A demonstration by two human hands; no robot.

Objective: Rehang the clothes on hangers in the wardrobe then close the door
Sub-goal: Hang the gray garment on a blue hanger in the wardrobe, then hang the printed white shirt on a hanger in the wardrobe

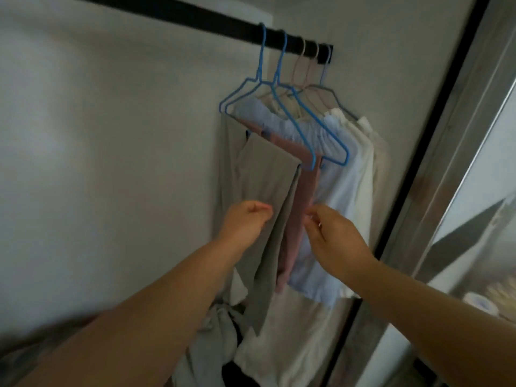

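Note:
Several wire hangers (282, 88), blue, pink and grey, hang bunched at the right end of a black rail (212, 22). A grey garment (268, 191) is draped over the front blue hanger, with a pink garment (303, 196) behind it, then a light blue one (337, 191) and a white one (365, 169). My left hand (245, 222) grips the grey garment's left side with curled fingers. My right hand (332, 241) pinches the edge of the pink garment at mid-height.
The wardrobe's pale back wall (111, 135) fills the left. A mirrored sliding door (474, 191) with a dark frame stands at the right. Crumpled light and dark clothes (220, 339) lie heaped at the bottom below the hanging garments.

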